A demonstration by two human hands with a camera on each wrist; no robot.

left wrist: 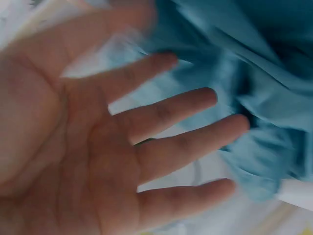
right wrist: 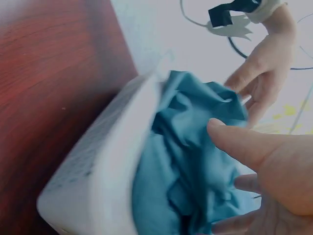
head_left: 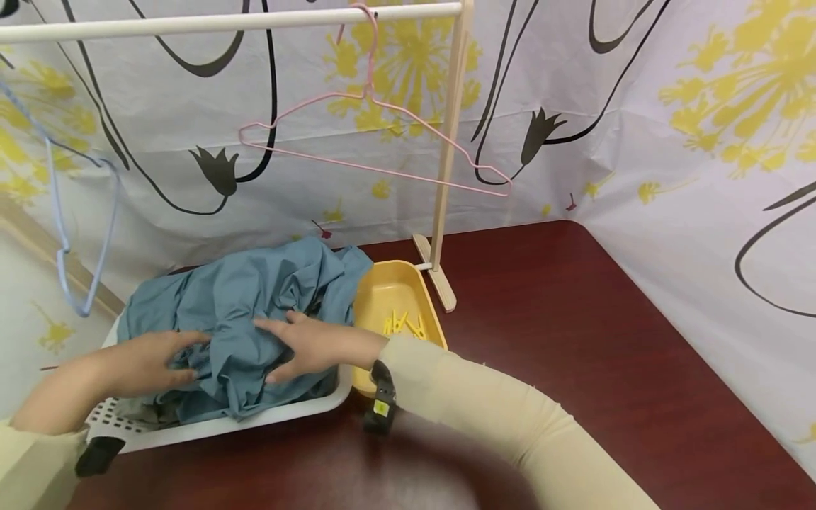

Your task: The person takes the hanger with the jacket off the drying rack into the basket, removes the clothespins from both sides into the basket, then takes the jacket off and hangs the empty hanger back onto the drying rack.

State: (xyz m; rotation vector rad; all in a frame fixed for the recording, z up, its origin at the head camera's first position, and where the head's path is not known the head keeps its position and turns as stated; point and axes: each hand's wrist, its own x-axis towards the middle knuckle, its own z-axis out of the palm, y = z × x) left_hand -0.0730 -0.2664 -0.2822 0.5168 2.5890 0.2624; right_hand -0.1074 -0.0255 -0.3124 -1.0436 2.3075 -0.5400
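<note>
A crumpled blue-grey cloth garment (head_left: 223, 304) heaps up in a white plastic basket (head_left: 293, 409) with a perforated wall. My left hand (head_left: 143, 361) is over the left part of the garment; the left wrist view shows its palm bare and its fingers spread. Over the middle of the heap is my right hand (head_left: 312, 345), fingers apart, thumb and fingertips close over the cloth. In the right wrist view, the thumb and fingers of the right hand (right wrist: 274, 181) overlap the cloth (right wrist: 190, 147) without curling round it.
Right of the basket stands a yellow tray (head_left: 395, 276) with several yellow clothespins (head_left: 401, 324). A white rail (head_left: 223, 23) on a wooden post (head_left: 448, 142) carries a pink hanger (head_left: 382, 170); a blue hanger (head_left: 60, 212) hangs at left. The dark red table (head_left: 548, 319) extends rightward.
</note>
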